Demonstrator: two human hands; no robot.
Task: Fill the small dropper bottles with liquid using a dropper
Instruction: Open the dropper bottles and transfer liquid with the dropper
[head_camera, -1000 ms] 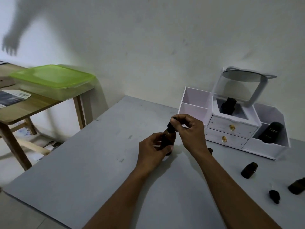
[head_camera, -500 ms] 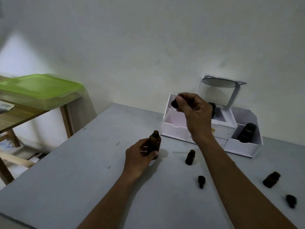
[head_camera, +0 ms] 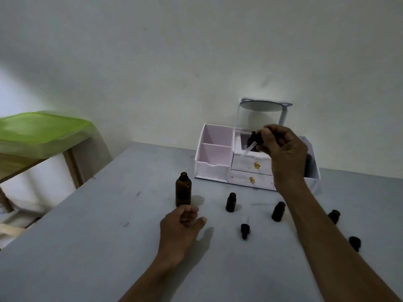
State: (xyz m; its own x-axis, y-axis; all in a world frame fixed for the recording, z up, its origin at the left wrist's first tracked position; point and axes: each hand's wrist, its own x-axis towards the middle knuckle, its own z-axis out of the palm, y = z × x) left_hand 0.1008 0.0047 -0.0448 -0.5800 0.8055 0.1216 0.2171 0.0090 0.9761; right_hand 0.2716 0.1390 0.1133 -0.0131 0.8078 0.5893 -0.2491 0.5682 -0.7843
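A tall amber bottle point(head_camera: 183, 189) stands uncapped on the grey table point(head_camera: 87, 247). My left hand point(head_camera: 182, 223) rests just in front of it, empty, fingers loosely curled, not touching it. My right hand point(head_camera: 283, 149) is raised in front of the white organizer and pinches a dropper point(head_camera: 254, 140) by its black bulb, the clear glass tube pointing down-left. Three small amber bottles stand uncapped on the table: one in the middle point(head_camera: 231, 202), one beside my right forearm point(head_camera: 278, 211), one further right point(head_camera: 333, 216). Two small black dropper caps point(head_camera: 245, 230) point(head_camera: 354, 243) lie near them.
A white organizer point(head_camera: 214, 155) with two gold-knobbed drawers, open compartments and a tilted round mirror point(head_camera: 260, 105) stands against the wall. A dark bottle in its right compartment is mostly hidden by my wrist. A wooden side table with a green-lidded container point(head_camera: 41, 129) is at the left.
My left hand has let go of the tall bottle and drawn back toward me. My right hand has carried the dropper rightward, in front of the organizer. The camera has turned right.
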